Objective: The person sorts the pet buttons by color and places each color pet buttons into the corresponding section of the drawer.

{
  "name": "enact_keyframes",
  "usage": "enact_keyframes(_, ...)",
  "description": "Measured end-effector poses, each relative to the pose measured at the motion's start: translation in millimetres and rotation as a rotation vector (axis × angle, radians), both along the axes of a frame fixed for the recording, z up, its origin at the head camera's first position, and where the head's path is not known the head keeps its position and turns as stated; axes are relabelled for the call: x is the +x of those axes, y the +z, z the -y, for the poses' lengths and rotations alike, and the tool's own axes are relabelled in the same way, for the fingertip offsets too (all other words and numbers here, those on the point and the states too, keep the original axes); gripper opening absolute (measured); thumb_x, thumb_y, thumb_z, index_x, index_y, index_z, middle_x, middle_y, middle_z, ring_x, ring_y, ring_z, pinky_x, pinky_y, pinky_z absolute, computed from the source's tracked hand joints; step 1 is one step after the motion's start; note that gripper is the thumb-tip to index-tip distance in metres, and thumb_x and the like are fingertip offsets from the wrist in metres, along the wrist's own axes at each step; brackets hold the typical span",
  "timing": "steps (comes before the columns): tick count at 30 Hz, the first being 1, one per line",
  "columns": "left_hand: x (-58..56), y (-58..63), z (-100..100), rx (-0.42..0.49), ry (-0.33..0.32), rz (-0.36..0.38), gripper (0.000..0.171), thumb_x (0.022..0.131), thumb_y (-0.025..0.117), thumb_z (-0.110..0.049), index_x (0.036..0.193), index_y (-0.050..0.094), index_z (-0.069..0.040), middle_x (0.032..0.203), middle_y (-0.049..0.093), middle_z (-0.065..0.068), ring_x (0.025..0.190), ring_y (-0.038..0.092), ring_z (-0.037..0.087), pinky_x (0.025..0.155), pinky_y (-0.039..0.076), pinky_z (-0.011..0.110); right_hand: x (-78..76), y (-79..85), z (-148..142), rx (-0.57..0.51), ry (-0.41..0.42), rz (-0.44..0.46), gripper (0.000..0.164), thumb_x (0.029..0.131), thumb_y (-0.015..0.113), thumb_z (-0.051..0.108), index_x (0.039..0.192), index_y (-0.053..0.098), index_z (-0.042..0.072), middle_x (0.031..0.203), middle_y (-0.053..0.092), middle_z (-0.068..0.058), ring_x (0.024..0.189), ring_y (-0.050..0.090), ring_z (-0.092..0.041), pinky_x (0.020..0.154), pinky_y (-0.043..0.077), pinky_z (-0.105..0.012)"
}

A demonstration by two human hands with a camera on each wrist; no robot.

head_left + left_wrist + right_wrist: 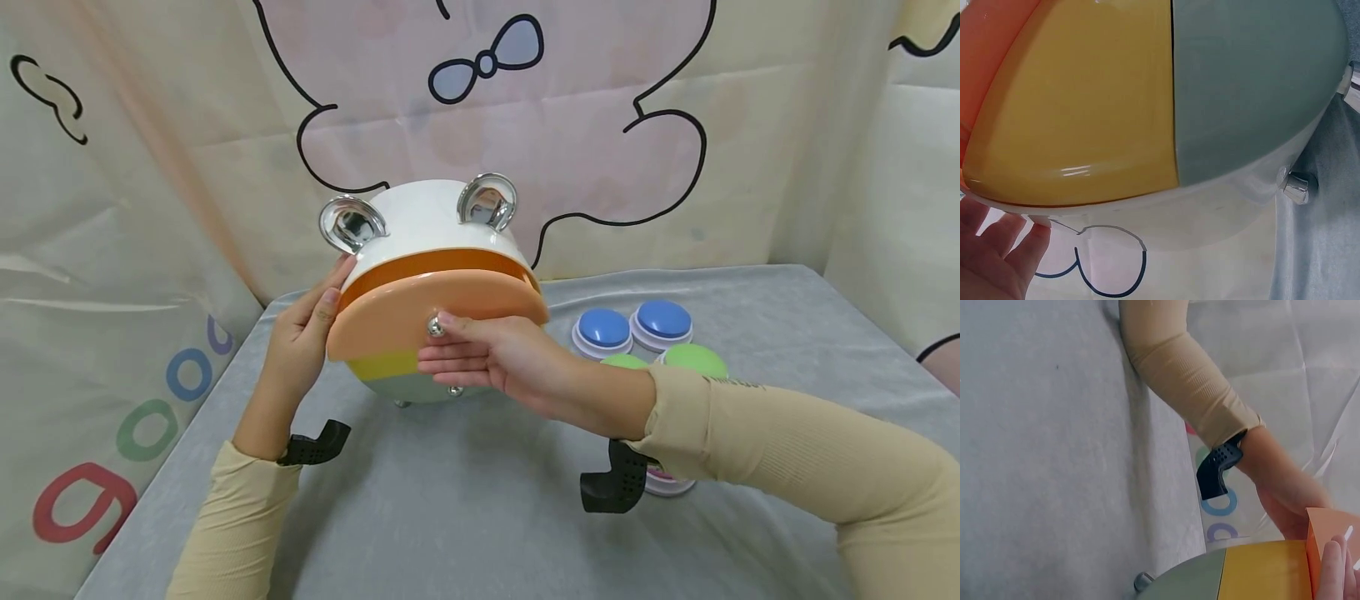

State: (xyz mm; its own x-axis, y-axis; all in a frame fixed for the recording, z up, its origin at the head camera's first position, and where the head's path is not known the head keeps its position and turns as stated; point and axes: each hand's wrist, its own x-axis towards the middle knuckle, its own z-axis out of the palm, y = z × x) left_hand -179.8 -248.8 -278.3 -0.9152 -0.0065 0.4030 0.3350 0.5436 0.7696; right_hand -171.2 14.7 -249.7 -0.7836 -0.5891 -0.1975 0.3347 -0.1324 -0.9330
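Observation:
A rounded toy drawer cabinet (435,208) with a white shell and two silver ear-shaped parts stands on the cloth. Its orange top drawer (375,325) juts forward, leaving a gap behind its front. Below come a yellow drawer (1085,106) and a grey-green drawer (1254,87). My right hand (502,358) pinches the orange drawer's silver knob (435,326) between thumb and index finger, its other fingers stretched out, palm facing me. Against the cabinet's left side rests my left hand (300,333), fingers extended along the white shell and thumb near the drawer's edge.
Right of the cabinet stand blue push buttons (603,328) and green push buttons (696,360) with white bases. Another button (670,483) is partly covered by my right sleeve. Grey cloth (450,517) covers the table, and printed curtains (600,150) hang behind it.

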Motion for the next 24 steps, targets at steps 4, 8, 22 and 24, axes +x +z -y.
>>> enact_keyframes(4, 0.2, -0.3, 0.4, -0.016, 0.002, -0.014, 0.042, 0.107, 0.039, -0.041, 0.147, 0.046, -0.036, 0.159, 0.037, -0.01, 0.15, 0.032, 0.012, 0.12, 0.033, 0.053, 5.8, 0.9, -2.3, 0.005, 0.004, 0.005, 0.036, 0.103, 0.054, 0.025, 0.128, 0.059, -0.001, 0.115, 0.073, -0.018, 0.102, 0.074, -0.025, 0.094, 0.058, -0.038)
enact_keyframes(8, -0.1, -1.2, 0.8, -0.024, -0.006, -0.041, 0.041, 0.107, 0.039, -0.039, 0.147, 0.047, -0.034, 0.158, 0.039, -0.009, 0.149, 0.033, 0.011, 0.12, 0.034, 0.048, 10.0, 1.6, -4.6, 0.001, 0.016, 0.023, 0.037, 0.103, 0.054, 0.025, 0.129, 0.058, -0.001, 0.116, 0.072, -0.019, 0.103, 0.074, -0.025, 0.094, 0.058, -0.038)
enact_keyframes(22, -0.4, -1.5, 1.4, -0.015, -0.03, -0.061, 0.041, 0.108, 0.038, -0.036, 0.147, 0.048, -0.032, 0.158, 0.039, -0.009, 0.149, 0.034, 0.009, 0.12, 0.034, 0.04, 21.7, 2.6, -10.6, 0.011, 0.028, 0.022, 0.037, 0.103, 0.055, 0.026, 0.13, 0.058, 0.001, 0.117, 0.072, -0.02, 0.106, 0.073, -0.028, 0.093, 0.058, -0.039)
enact_keyframes(24, -0.5, -1.5, 1.5, -0.01, -0.033, -0.062, 0.04, 0.108, 0.039, -0.036, 0.147, 0.048, -0.032, 0.158, 0.04, -0.009, 0.149, 0.033, 0.008, 0.12, 0.035, 0.038, 22.6, 2.5, -11.1, 0.011, 0.03, 0.02, 0.037, 0.103, 0.055, 0.026, 0.13, 0.058, 0.001, 0.116, 0.072, -0.019, 0.106, 0.073, -0.027, 0.093, 0.059, -0.039)
